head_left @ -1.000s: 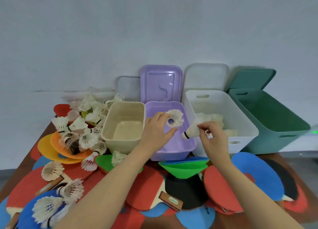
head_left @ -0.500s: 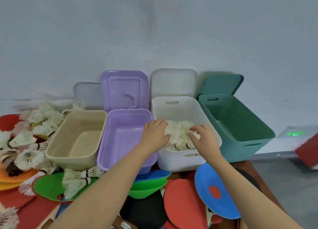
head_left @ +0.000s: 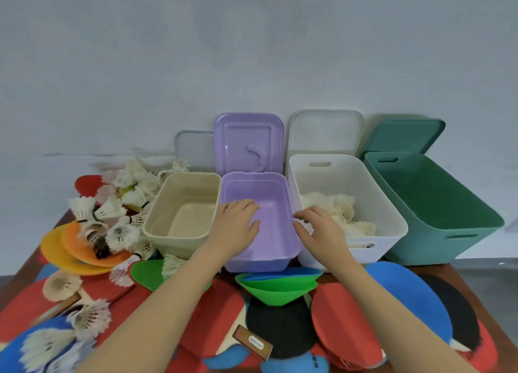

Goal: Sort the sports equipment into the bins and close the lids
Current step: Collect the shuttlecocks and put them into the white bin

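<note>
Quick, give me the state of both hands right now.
Left hand: open, holding nothing, above the purple bin.
Right hand: open, holding nothing.

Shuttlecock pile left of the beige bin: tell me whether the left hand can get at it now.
Probably yes. The left hand is open and empty over the purple bin; the shuttlecock pile lies uncovered beyond the beige bin.

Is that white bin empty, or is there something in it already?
Not empty. The white bin has a heap of white shuttlecocks on its floor, well below the rim. Its lid is off, propped behind it.
</note>
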`<state>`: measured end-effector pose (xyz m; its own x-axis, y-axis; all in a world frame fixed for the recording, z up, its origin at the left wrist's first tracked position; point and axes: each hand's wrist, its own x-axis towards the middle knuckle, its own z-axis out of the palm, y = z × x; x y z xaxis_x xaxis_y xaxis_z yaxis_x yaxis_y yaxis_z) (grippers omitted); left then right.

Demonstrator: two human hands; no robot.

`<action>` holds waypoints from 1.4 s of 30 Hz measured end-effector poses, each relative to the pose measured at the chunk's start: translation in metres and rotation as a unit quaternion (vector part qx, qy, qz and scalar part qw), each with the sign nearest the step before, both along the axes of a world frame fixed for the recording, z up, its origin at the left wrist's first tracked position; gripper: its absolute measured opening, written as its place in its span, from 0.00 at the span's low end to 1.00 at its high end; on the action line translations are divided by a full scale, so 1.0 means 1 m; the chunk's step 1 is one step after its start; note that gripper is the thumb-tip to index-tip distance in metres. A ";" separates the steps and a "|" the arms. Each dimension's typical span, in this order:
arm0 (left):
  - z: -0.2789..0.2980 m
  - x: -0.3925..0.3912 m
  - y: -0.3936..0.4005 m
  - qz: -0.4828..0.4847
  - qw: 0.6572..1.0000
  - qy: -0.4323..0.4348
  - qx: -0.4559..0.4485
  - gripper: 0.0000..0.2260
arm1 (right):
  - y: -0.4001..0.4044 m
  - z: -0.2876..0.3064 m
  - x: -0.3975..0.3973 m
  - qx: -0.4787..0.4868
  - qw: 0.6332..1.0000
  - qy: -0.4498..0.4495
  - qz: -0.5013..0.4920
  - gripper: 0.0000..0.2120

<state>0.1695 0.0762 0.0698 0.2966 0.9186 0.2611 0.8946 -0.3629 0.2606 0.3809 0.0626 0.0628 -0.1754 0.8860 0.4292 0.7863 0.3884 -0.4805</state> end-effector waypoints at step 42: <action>-0.099 -0.338 -0.184 0.196 0.975 -0.062 -0.088 0.07 | -0.144 -0.099 -0.328 -0.193 0.969 0.055 0.147 0.07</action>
<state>-0.1685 -0.1078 -0.0294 -0.1095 0.9889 0.1001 0.9129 0.0603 0.4036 0.0531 -0.0812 -0.0360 -0.4163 0.9030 0.1061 0.6051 0.3623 -0.7089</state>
